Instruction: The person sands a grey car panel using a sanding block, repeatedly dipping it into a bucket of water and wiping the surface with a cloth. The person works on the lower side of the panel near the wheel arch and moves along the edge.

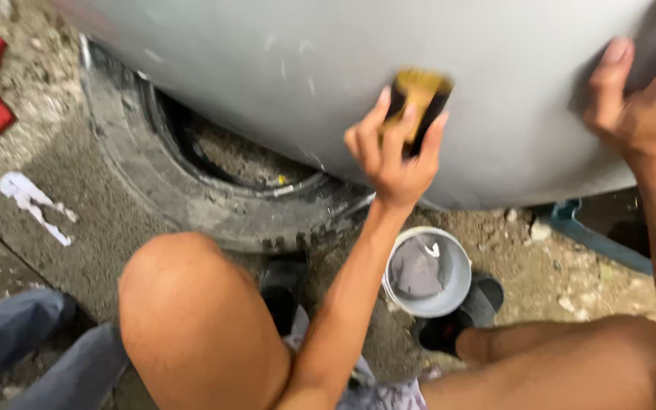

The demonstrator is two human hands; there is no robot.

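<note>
At frame centre a small yellow-and-black block (417,106), judged light, stiff and best pinched by its edges, was gripped in the left hand (392,156) against the grey panel (267,61), where the right hand (643,114) was laid open

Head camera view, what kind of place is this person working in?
Probably an outdoor, informal vehicle body repair spot. The left hand rubs a sanding block on a grey panel resting on an old tyre, over bare gritty ground.

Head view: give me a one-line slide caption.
Left hand presses a yellow sanding block to a grey curved panel; right hand braces it above a white bucket.
</note>
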